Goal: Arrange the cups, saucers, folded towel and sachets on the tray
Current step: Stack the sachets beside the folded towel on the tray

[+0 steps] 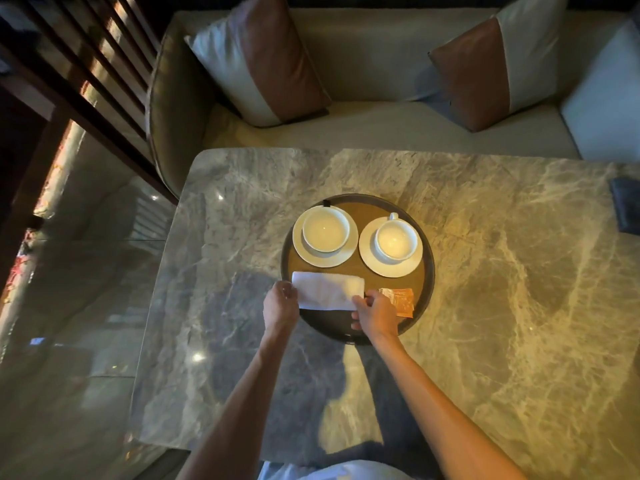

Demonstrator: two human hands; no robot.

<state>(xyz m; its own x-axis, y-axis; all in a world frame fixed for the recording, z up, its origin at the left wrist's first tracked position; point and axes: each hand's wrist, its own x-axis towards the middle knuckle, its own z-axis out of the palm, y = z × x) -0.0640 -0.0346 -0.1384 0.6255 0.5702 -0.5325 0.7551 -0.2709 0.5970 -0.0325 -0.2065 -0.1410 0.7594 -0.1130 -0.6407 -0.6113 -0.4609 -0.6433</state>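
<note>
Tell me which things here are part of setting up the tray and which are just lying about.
Job: tray, left cup, right cup, left saucer, right saucer, folded towel held by left hand and right hand, sachets.
Lying about: table, left cushion, right cushion, sofa, dark item at table's right edge.

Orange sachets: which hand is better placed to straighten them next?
Probably the right hand: it lies beside the orange sachets, while the left hand holds the far end of the folded towel.
</note>
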